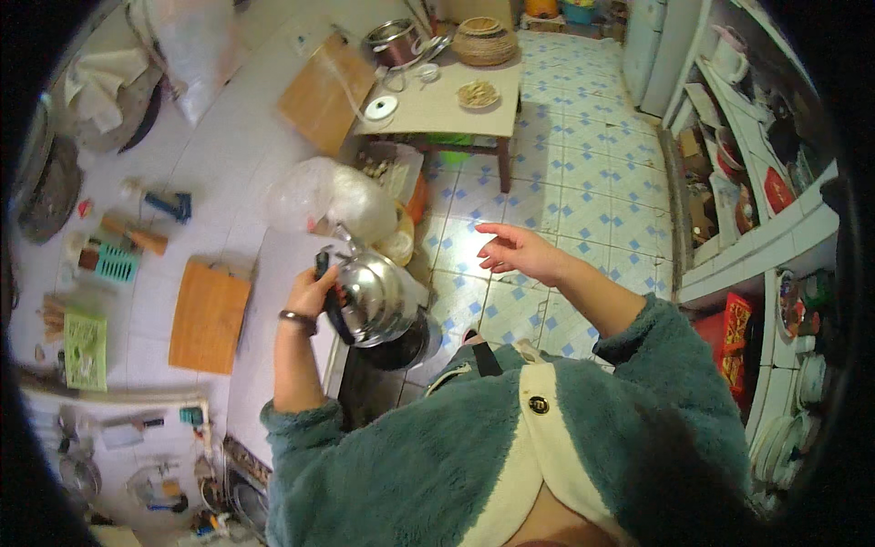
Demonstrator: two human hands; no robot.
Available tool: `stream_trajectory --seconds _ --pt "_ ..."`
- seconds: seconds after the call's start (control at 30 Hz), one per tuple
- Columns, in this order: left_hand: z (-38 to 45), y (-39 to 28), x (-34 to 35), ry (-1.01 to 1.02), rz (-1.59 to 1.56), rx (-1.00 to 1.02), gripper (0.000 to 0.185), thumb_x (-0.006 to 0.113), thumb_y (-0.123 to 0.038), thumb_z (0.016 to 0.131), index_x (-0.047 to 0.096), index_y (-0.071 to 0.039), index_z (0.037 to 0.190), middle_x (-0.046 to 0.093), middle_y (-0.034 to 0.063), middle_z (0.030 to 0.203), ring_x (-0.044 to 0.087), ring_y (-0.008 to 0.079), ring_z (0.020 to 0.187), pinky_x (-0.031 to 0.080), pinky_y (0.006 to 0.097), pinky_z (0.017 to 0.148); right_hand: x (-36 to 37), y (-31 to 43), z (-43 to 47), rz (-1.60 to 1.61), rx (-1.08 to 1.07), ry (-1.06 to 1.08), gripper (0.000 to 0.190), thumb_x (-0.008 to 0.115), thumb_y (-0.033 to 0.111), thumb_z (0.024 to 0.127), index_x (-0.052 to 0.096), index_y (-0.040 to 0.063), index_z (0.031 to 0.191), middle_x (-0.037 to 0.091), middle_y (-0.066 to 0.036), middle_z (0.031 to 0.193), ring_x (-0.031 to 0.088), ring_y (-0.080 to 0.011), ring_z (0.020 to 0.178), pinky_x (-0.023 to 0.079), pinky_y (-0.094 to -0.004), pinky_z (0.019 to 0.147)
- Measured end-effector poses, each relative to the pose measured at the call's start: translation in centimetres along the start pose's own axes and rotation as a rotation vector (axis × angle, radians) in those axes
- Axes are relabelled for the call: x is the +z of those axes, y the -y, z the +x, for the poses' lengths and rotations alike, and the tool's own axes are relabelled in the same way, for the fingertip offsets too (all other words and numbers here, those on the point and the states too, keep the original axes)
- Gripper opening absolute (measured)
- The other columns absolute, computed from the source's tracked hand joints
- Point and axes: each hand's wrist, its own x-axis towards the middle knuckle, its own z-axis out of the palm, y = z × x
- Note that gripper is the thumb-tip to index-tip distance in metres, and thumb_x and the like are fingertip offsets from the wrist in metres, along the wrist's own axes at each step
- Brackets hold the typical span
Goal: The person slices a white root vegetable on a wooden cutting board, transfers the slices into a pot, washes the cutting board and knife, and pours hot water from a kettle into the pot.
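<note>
My left hand (313,290) grips the black handle of a shiny stainless steel kettle (376,294), near the edge of a pale countertop (273,273). The kettle looks tilted, and its spout points toward the plastic bags. Just below it, a dark round object (396,349) shows in part; what it is I cannot tell. My right hand (516,253) hangs in the air over the tiled floor (581,205), fingers apart, with nothing in it. Beyond the kettle sit clear plastic bags (355,198).
A low table (437,113) ahead bears a plate of pale food strips (478,94), a pot (395,42) and a woven basket (484,42). Tiled shelves (759,232) line the right side. At left, a wooden cutting board (210,314) leans against the wall; a sink (249,492) is below.
</note>
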Motion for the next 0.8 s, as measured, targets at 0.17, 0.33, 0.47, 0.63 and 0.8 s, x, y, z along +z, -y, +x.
stream_trajectory --seconds 0.17,0.33,0.47,0.63,0.8 --pt "10.7 -5.2 13.4 0.247 -0.191 0.008 0.034 0.060 -0.035 0.084 0.051 -0.002 0.087 0.055 0.0038 0.069 0.056 0.0149 0.058 0.049 0.0295 0.055 -4.7 0.6 2.1 -0.095 -0.039 -0.158 0.049 0.053 0.019 0.089 0.035 0.008 0.133 0.056 -0.008 0.105 0.055 -0.0159 0.096 0.045 -0.0288 0.084" --pt "18.4 -8.0 25.2 0.525 -0.153 0.062 0.049 0.055 -0.052 0.081 0.055 -0.004 0.092 0.060 0.0071 0.077 0.060 0.0173 0.067 0.050 0.0326 0.061 -10.0 1.2 4.9 -0.282 -0.084 -0.389 0.058 0.058 0.015 0.086 0.031 0.008 0.136 0.055 -0.006 0.105 0.053 -0.0126 0.092 0.043 -0.0267 0.082" --pt "22.2 -10.0 35.3 0.702 -0.240 -0.041 0.051 0.056 -0.053 0.081 0.052 -0.004 0.096 0.057 0.0050 0.081 0.058 0.0168 0.072 0.049 0.0317 0.061 -14.7 1.8 5.5 -0.084 -0.007 -0.440 0.072 0.060 0.008 0.082 0.019 0.015 0.140 0.054 -0.011 0.108 0.054 -0.0161 0.097 0.043 -0.0292 0.082" --pt "24.1 -13.3 46.2 0.893 -0.153 0.099 0.050 0.056 -0.050 0.082 0.055 -0.001 0.091 0.058 0.0072 0.079 0.057 0.0164 0.070 0.046 0.0295 0.058 -21.6 3.4 5.1 -0.037 0.018 -0.865 0.074 0.063 0.001 0.073 0.025 0.013 0.136 0.051 -0.008 0.113 0.054 -0.0175 0.096 0.046 -0.0297 0.078" --pt "24.7 -17.1 52.8 0.969 0.140 0.231 0.063 0.053 -0.057 0.080 0.058 0.005 0.091 0.061 0.0139 0.081 0.059 0.0191 0.071 0.047 0.0317 0.061 -28.5 4.6 2.8 -0.109 0.107 -1.113 0.053 0.062 0.003 0.075 0.043 0.009 0.123 0.056 -0.006 0.104 0.057 -0.0161 0.086 0.047 -0.0276 0.070"
